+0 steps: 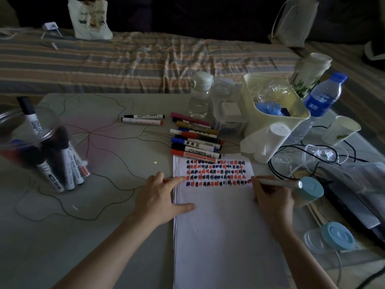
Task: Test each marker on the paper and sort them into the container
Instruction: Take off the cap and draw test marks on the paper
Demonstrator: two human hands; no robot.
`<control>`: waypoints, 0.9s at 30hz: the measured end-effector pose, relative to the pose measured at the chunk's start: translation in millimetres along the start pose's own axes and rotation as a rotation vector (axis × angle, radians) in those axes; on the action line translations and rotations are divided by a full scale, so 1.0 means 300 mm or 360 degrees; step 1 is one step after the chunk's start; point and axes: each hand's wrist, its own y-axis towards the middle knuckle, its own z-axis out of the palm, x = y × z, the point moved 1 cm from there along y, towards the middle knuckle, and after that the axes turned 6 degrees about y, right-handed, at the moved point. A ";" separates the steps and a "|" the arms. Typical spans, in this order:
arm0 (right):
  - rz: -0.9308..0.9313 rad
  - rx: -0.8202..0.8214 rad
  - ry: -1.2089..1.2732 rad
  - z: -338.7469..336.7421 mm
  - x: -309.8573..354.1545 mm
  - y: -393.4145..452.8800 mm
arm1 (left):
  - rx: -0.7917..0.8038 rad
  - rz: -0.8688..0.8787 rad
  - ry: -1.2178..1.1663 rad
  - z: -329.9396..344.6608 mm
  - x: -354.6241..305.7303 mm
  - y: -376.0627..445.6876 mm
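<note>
Right hand pinches a marker, tip leftward on paper; left hand, flat, steadies it; jar lies far left.

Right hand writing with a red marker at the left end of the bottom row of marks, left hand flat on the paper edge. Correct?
Wrong end. In the head view, the right hand has the red marker at the bottom row's right end; the left hand does press the white paper sheet.
</note>
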 end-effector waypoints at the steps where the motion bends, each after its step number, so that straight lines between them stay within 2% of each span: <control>1: -0.0005 0.0017 -0.0016 0.002 0.001 0.000 | -0.0002 -0.0002 -0.0004 0.001 0.000 0.000; 14: -0.0022 -0.0025 -0.0009 0.011 0.001 0.005 | -0.0007 0.0000 0.0021 0.005 0.005 0.001; 22: -0.0076 -0.0063 0.0140 -0.009 0.001 0.006 | 0.0017 -0.0011 0.0067 0.013 0.007 -0.003; 24: -0.0067 -0.0001 0.0202 -0.013 0.019 0.005 | 0.0057 -0.0054 -0.0130 0.001 0.005 -0.016; 27: -0.0138 -0.0014 0.0215 -0.015 0.073 -0.007 | -0.0031 -0.0202 -0.0759 -0.051 -0.001 -0.046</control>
